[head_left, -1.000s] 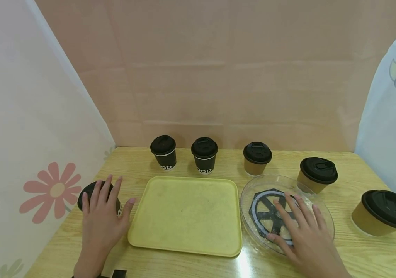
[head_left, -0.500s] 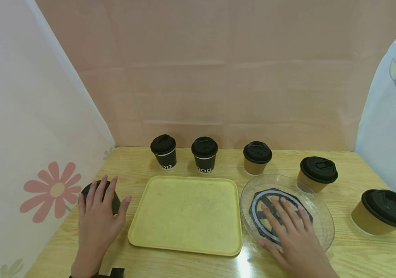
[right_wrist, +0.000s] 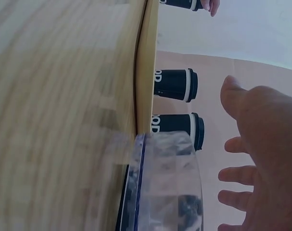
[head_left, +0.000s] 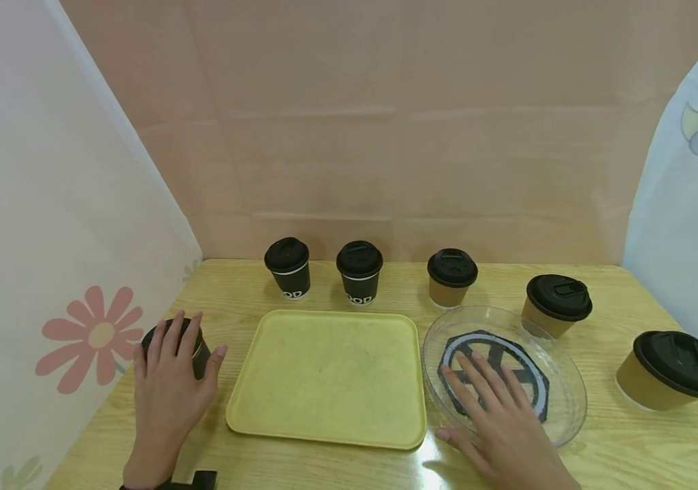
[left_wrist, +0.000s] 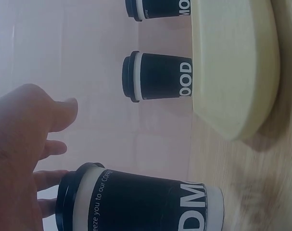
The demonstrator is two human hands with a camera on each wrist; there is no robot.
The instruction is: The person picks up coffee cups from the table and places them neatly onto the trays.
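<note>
My left hand, fingers loosely spread, is over the lid of a black paper coffee cup at the table's left. In the left wrist view its fingers overlap the black lid's edge, and the thumb stands apart from the cup. The right hand hovers with spread fingers over the near part of a clear round dish; the right wrist view shows a gap between fingers and dish. Through the dish shows a black octagonal piece with a pale ring and spokes. Neither hand grips anything.
Between the hands lies a yellow rectangular tray. Two black lidded cups stand behind it. Brown cups with black lids stand behind the dish and at far right. Cloth hangs around the wooden table.
My right hand has moved left and toward me over the dish, uncovering more of its right side. The left hand has shifted slightly left over the cup.
</note>
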